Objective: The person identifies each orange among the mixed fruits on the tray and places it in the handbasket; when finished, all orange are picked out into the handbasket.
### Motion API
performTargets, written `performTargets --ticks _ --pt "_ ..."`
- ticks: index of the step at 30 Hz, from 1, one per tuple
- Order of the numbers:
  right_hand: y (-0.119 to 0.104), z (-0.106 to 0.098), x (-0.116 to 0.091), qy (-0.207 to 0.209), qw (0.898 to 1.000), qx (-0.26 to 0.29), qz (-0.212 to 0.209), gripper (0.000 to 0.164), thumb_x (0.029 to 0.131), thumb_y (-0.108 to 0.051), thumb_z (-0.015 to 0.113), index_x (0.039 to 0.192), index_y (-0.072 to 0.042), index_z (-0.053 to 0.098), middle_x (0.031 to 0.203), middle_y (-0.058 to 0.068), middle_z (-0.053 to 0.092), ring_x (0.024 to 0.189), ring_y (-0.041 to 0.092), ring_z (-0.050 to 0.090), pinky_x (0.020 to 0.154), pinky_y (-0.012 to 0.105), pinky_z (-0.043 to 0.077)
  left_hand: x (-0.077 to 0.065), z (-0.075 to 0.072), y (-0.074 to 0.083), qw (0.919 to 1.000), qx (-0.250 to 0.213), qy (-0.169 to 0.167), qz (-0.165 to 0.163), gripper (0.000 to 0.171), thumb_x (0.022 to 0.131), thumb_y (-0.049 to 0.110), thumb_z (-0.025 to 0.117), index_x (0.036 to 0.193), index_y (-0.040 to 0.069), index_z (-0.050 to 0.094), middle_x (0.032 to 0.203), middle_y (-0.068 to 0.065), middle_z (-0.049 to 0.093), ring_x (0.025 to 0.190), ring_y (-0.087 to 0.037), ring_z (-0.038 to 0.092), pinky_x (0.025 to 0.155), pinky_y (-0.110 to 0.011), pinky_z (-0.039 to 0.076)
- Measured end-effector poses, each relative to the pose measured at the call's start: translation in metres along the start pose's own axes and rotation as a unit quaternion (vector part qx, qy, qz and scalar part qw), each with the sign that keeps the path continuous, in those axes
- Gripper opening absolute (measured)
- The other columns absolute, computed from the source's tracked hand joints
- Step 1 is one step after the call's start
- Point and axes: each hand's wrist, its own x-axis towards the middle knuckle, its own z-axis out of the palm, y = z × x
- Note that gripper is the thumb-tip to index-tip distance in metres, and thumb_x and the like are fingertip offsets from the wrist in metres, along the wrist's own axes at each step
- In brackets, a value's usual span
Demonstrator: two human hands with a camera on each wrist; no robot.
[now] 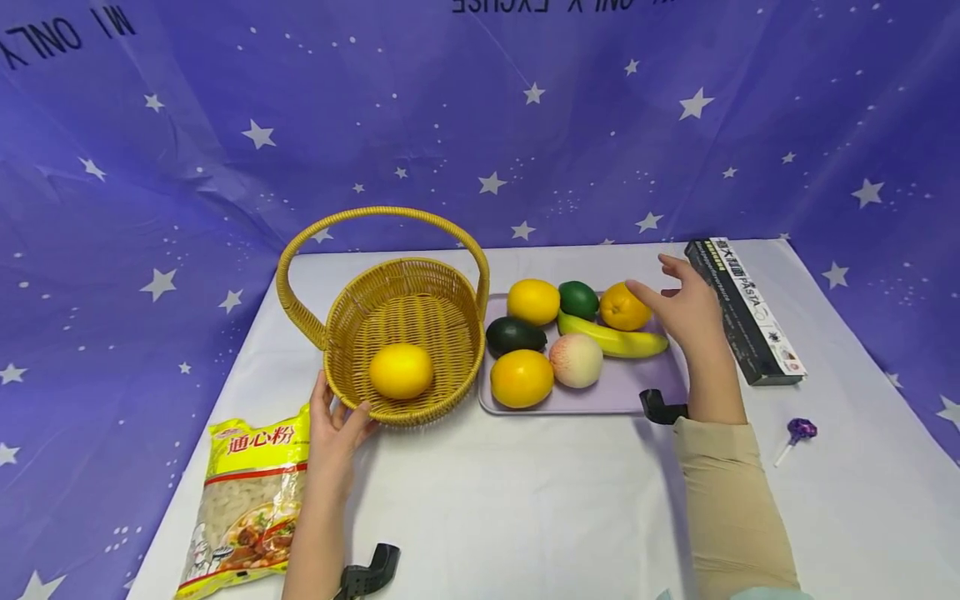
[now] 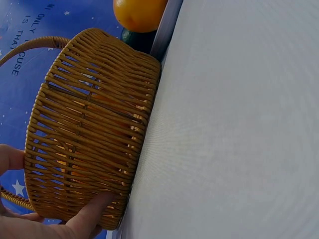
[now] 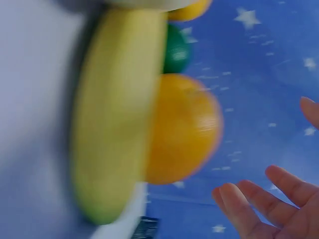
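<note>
My left hand (image 1: 337,433) holds the near left side of a yellow wicker basket (image 1: 405,275); in the left wrist view its thumb (image 2: 94,211) lies against the woven wall. Inside the basket rests a yellow lemon-like fruit (image 1: 401,372). My right hand (image 1: 686,304), fingers spread and holding nothing, hovers beside an orange (image 1: 625,307) on a lilac tray (image 1: 592,402). Next to the orange lie a banana (image 1: 618,340) and a green lime-like fruit (image 1: 578,299). A peach (image 1: 576,361), a dark avocado (image 1: 516,337) and two yellow fruits (image 1: 534,301) share the tray.
Left of the basket lies a yellow bag of pasta (image 1: 247,508), partly behind my left forearm. A black pasta box (image 1: 742,312) lies right of the tray, and a purple lollipop (image 1: 801,429) is nearer. Behind the white table (image 1: 510,492) hangs a starry blue-purple cloth (image 1: 420,125).
</note>
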Motion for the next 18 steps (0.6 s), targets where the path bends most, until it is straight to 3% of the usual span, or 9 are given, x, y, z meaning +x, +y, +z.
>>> performTargets --ticks 10,18 --pt "0.038 0.027 0.023 -0.068 0.997 -0.031 0.017 0.089 0.087 -0.055 0.061 0.151 -0.002 0.028 0.146 0.027 0.036 0.131 0.048 0.034 0.106 0.058 0.027 0.000 -0.001 0.000 1.0000 0.002 0.004 -0.007 0.085 0.098 0.003 0.051 0.155 0.033 -0.004 0.160 0.002 -0.001 0.144 -0.023 0.019 0.086 -0.027 0.050" --pt "0.046 0.032 0.027 -0.081 0.996 -0.016 0.043 0.090 0.086 -0.056 0.062 0.150 -0.002 0.029 0.142 0.032 0.037 0.127 0.047 0.037 0.105 0.057 0.029 0.000 -0.001 -0.001 1.0000 0.005 0.005 -0.001 0.084 0.098 0.003 0.052 0.156 0.031 -0.002 0.160 -0.001 0.001 0.143 -0.026 0.021 0.087 -0.028 0.050"
